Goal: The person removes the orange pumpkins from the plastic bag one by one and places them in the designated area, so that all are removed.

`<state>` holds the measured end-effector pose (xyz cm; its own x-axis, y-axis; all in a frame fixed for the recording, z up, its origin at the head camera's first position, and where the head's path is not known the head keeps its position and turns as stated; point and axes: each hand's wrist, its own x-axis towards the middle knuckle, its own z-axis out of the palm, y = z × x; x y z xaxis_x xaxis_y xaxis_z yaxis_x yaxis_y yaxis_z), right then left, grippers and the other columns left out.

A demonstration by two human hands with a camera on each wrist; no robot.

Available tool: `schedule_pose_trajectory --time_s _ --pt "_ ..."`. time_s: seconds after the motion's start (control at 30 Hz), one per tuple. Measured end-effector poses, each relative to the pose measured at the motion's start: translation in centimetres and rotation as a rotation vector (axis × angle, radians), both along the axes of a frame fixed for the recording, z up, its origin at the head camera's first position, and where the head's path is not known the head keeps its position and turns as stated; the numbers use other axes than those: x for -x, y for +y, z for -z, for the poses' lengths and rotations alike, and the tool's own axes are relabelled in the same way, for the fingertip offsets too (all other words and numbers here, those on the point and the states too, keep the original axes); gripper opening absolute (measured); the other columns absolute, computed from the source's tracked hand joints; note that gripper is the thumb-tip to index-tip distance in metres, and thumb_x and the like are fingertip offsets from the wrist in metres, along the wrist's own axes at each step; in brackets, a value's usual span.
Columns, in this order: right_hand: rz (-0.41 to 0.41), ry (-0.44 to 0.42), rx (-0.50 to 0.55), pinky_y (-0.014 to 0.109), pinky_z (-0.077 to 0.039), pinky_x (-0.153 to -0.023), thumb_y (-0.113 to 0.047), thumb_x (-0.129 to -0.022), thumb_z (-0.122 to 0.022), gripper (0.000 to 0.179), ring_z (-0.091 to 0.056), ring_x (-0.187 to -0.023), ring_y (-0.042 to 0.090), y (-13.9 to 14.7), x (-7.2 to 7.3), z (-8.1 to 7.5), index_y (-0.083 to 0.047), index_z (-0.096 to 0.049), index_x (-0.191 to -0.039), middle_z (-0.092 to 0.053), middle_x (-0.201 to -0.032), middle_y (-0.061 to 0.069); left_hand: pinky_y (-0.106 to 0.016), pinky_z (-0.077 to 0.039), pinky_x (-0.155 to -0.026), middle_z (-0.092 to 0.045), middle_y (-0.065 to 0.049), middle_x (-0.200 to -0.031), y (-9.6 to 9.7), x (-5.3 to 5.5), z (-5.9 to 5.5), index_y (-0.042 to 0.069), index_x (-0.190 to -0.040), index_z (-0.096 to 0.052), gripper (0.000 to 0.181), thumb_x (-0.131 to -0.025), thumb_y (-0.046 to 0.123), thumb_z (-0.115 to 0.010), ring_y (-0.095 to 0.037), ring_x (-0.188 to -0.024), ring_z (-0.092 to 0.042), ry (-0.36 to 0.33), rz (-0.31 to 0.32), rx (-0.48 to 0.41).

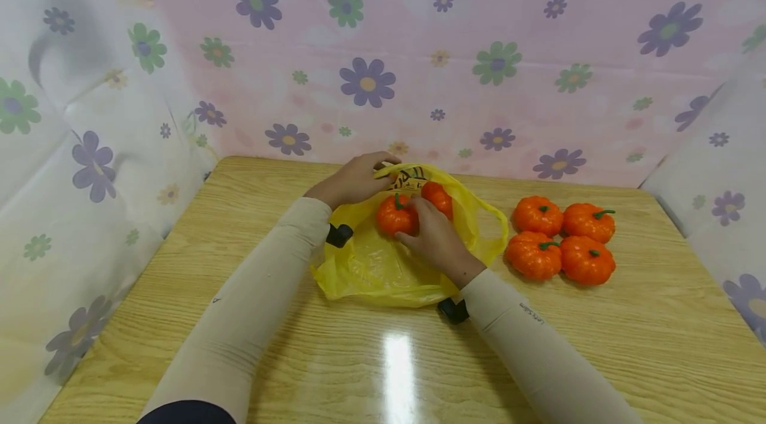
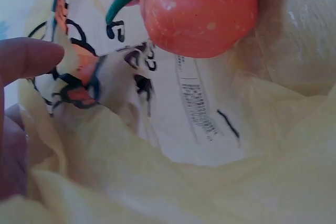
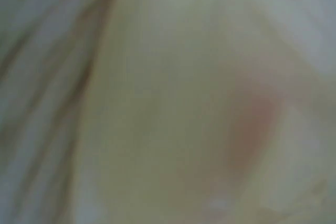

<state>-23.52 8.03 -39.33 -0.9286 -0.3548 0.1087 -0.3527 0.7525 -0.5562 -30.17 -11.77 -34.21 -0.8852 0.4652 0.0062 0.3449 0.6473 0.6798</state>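
Observation:
A yellow plastic bag (image 1: 374, 274) lies with its mouth spread open in the middle of the table. At its far left rim my left hand (image 1: 354, 179) pinches the plastic beside a handle. My right hand (image 1: 439, 238) reaches inside and grips a small orange toy pumpkin (image 1: 393, 216) with a green stem. Just behind that one, a second pumpkin (image 1: 439, 196) rests in the bag, partly covered by the right hand. From the left wrist, the pumpkin (image 2: 202, 11) shows above the bag's printed wall (image 2: 194, 114). Blurred yellowish plastic (image 3: 152, 103) fills the right wrist view.
Several more toy pumpkins (image 1: 536, 256) stand in a tight cluster to the right of the bag. The wooden table (image 1: 670, 318) meets a flower-patterned cloth (image 1: 419, 98) at the back, with similar cloth on both sides.

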Motion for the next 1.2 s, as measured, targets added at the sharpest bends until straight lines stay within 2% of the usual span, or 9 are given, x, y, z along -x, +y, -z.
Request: schedule_pose_trajectory --time_s 0.1,0.23,0.37,0.5,0.67,0.83,1.0,1.2 --pt "0.001 0.005 -0.004 0.049 -0.042 -0.111 -0.024 -0.088 -0.079 0.059 -0.052 -0.133 0.036 0.0 0.1 0.1 -0.001 -0.049 -0.133 -0.050 -0.146 0.020 -0.043 -0.048 -0.106 -0.050 -0.004 -0.149 -0.5 -0.8 -0.1 0.019 -0.145 -0.048 0.042 -0.104 0.025 -0.054 -0.025 -0.134 -0.051 0.006 -0.015 -0.011" --pt "0.001 0.005 -0.004 0.048 -0.044 -0.110 -0.024 -0.088 -0.079 0.055 -0.054 -0.131 0.035 0.1 0.1 0.1 -0.003 -0.050 -0.131 -0.053 -0.144 0.019 -0.046 -0.046 -0.107 -0.051 -0.005 -0.148 -1.2 -2.2 0.0 0.020 -0.145 -0.048 0.042 -0.104 0.026 -0.054 -0.026 -0.135 -0.049 0.005 -0.073 -0.007" --pt "0.001 -0.001 -0.002 0.047 -0.045 -0.109 -0.024 -0.089 -0.078 0.054 -0.057 -0.127 0.033 0.0 0.1 0.1 -0.005 -0.050 -0.130 -0.057 -0.136 0.017 -0.049 -0.044 -0.110 -0.053 -0.007 -0.146 -1.8 -3.4 0.6 0.020 -0.145 -0.048 0.042 -0.104 0.024 -0.055 -0.029 -0.137 -0.049 0.018 -0.125 -0.023" --pt "0.005 -0.008 -0.003 0.047 -0.044 -0.110 -0.025 -0.088 -0.079 0.055 -0.056 -0.126 0.032 0.1 0.1 0.1 -0.005 -0.050 -0.131 -0.056 -0.132 0.015 -0.050 -0.045 -0.108 -0.055 -0.009 -0.143 -2.1 -4.1 1.5 0.020 -0.145 -0.050 0.042 -0.103 0.019 -0.056 -0.032 -0.133 -0.052 0.055 -0.176 -0.070" --pt "0.005 0.002 -0.001 0.047 -0.045 -0.109 -0.026 -0.087 -0.080 0.056 -0.057 -0.126 0.033 0.1 0.1 0.2 -0.005 -0.051 -0.129 -0.057 -0.131 0.015 -0.048 -0.050 -0.102 -0.059 -0.010 -0.137 -2.3 -4.4 2.3 0.020 -0.140 -0.055 0.038 -0.102 0.017 -0.058 -0.033 -0.125 -0.056 0.092 -0.232 -0.128" --pt "-0.010 0.019 0.006 0.047 -0.045 -0.108 -0.026 -0.086 -0.081 0.056 -0.057 -0.126 0.033 0.1 -0.3 0.0 -0.006 -0.052 -0.129 -0.058 -0.131 0.015 -0.048 -0.052 -0.099 -0.061 -0.010 -0.132 -2.3 -4.5 2.5 0.022 -0.138 -0.057 0.036 -0.102 0.018 -0.058 -0.033 -0.123 -0.058 0.107 -0.266 -0.144" --pt "-0.026 0.041 0.016 0.047 -0.047 -0.106 -0.026 -0.086 -0.081 0.057 -0.057 -0.125 0.032 0.4 -1.1 -0.5 -0.006 -0.052 -0.131 -0.057 -0.134 0.014 -0.047 -0.053 -0.097 -0.063 -0.009 -0.127 -2.4 -4.6 2.4 0.022 -0.135 -0.059 0.033 -0.102 0.019 -0.059 -0.032 -0.120 -0.060 0.115 -0.307 -0.153" --pt "-0.053 0.075 0.038 0.046 -0.051 -0.100 -0.024 -0.086 -0.081 0.056 -0.058 -0.120 0.030 1.0 -2.4 -1.0 -0.008 -0.052 -0.131 -0.056 -0.136 0.011 -0.046 -0.053 -0.097 -0.064 -0.010 -0.124 -2.5 -4.4 2.6 0.021 -0.133 -0.060 0.032 -0.101 0.021 -0.061 -0.031 -0.118 -0.061 0.125 -0.327 -0.162"
